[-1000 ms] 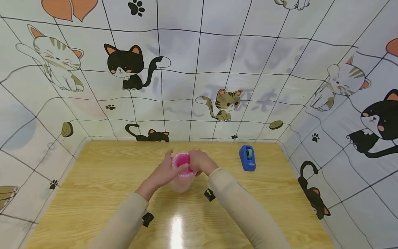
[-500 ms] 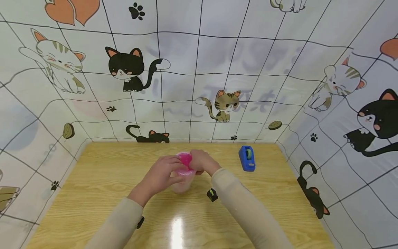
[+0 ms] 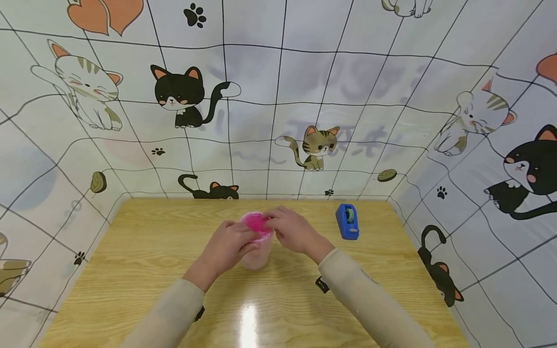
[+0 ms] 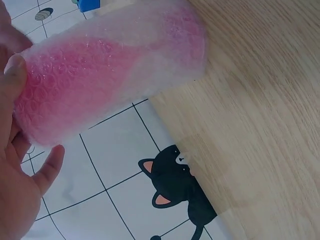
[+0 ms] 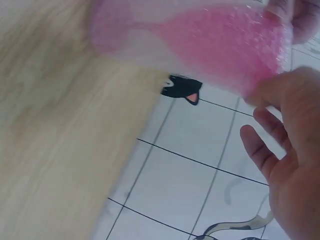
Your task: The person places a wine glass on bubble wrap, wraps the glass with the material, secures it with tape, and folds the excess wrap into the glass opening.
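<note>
A pink goblet (image 4: 85, 75), its bowl, narrow stem and base showing through, stands upright on the table inside a cylinder of clear bubble wrap (image 5: 150, 47). Seen from above, its pink mouth (image 3: 255, 223) faces up. My left hand (image 3: 228, 246) pinches the wrap's top edge from the left, fingers over the rim and thumb outside. From the right, my right hand (image 3: 296, 231) pinches the same edge between thumb and fingers. The other right-hand fingers (image 5: 257, 147) are off the wrap. Fingertips inside the rim are partly hidden.
A blue tape dispenser (image 3: 347, 222) with a roll in it stands at the back right of the wooden table (image 3: 152, 237). Cat-printed white sheeting (image 3: 252, 96) rises behind the table and at both sides.
My left hand has turned over the rim, its thumb going from across the mouth to the outside. My right hand has drawn back from inside the mouth to the right edge.
</note>
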{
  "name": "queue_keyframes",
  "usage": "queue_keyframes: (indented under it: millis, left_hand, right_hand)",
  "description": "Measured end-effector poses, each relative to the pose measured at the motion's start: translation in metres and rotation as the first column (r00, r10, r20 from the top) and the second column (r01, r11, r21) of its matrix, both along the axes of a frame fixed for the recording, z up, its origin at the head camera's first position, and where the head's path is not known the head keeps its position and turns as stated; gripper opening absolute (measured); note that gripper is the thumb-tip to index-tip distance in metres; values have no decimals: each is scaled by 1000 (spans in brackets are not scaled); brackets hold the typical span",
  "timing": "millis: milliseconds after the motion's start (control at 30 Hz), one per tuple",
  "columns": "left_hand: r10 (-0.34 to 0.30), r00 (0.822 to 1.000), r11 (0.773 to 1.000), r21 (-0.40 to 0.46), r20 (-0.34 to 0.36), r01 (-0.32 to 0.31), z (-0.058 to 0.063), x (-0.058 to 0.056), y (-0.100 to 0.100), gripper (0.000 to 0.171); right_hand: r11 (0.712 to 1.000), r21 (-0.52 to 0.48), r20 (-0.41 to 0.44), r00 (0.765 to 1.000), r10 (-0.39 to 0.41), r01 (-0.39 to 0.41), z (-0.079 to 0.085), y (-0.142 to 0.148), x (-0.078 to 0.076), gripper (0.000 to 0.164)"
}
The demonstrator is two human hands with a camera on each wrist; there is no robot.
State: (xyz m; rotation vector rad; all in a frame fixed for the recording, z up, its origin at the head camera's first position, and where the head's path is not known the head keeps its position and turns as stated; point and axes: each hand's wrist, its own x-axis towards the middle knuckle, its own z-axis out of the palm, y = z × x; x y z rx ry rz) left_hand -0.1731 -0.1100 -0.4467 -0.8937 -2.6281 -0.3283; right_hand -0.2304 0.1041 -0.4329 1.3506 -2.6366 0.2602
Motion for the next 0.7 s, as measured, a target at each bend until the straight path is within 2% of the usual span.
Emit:
queue_keyframes:
  millis: [133, 267, 400, 533, 700]
  left_hand:
    - [34, 996, 999, -29, -77, -36, -3, 3, 9, 18]
    - [70, 989, 995, -56, -134, -78, -7, 7, 17, 20]
    - [100, 985, 993, -51, -144, -108, -7, 11, 19, 26]
    - [118, 989, 993, -13, -85, -120, -3, 14, 19, 31]
    - [144, 989, 990, -9, 23, -144, -2, 14, 15, 32]
  right_hand:
    - [994, 84, -23, 997, 70, -67, -11, 4, 2, 28]
    - [992, 122, -1, 1000, 17, -17, -11, 1, 3, 23]
    - [975, 216, -1, 999, -44, 43, -6, -7, 3, 21]
    - [964, 259, -20, 999, -50, 53, -3, -12, 5, 28]
    - [979, 201, -18, 1000, -13, 16, -6, -10, 9, 35]
